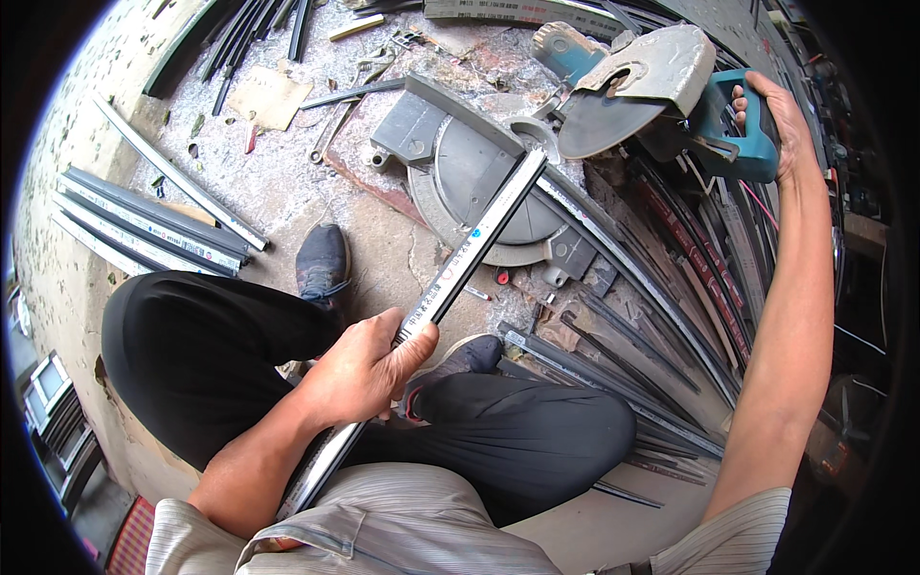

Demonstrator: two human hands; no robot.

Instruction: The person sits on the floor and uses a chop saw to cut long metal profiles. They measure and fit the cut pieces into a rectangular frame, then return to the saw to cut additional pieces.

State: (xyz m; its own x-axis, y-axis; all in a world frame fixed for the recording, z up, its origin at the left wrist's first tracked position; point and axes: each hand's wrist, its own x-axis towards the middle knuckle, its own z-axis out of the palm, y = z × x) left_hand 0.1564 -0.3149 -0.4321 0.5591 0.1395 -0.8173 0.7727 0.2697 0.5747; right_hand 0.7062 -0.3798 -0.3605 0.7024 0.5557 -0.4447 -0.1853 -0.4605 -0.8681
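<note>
Our left grip (364,364) wraps a long profile (465,253), likely light, stiff, best held mid-length; rightward, our right grip (781,120) clasps a saw handle (763,158).

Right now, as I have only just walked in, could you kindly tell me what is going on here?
A person's left hand grips a long, straight bar with a white face and black edge, its far end over the round grey metal saw base. The right hand is closed around the teal saw handle. The round grey saw blade is raised off the base. More long, dark-and-white bars lie on the floor at the left.
</note>
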